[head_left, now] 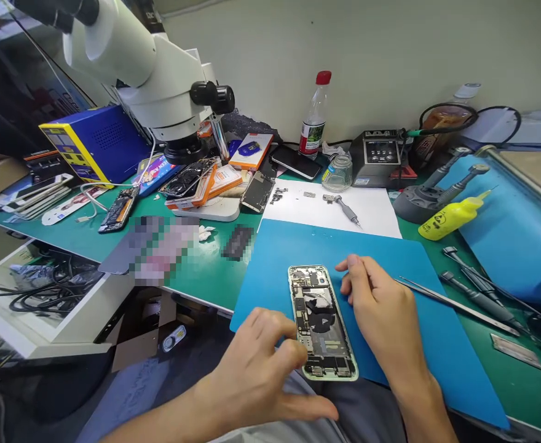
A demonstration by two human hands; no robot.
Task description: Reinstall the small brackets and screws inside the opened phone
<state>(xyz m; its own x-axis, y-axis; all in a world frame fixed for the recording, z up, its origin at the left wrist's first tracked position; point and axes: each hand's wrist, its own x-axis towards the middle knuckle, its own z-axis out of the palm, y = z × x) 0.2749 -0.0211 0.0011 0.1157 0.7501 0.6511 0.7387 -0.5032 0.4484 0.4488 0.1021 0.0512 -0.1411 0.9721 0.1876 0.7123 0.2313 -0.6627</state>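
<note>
Left hand (pixel 265 363), spread, part-hid opened phone (pixel 324 323) at mat (pixel 270 264)'s near edge; right hand (pixel 383 301): couldn't tell grip; bottle label (pixel 311 136) unreadable.

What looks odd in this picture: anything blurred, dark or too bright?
Head view: blocky squares hide details of the pinkish panel and small black piece left of the blue mat; white paper looks very bright. Head view again: beneath the table is dim; the open phone looks fairly sharp.

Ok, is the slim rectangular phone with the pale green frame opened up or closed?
Open: the slim, pale-green-framed phone has no cover over its insides; the dark, narrow circuit board lies exposed.
</note>
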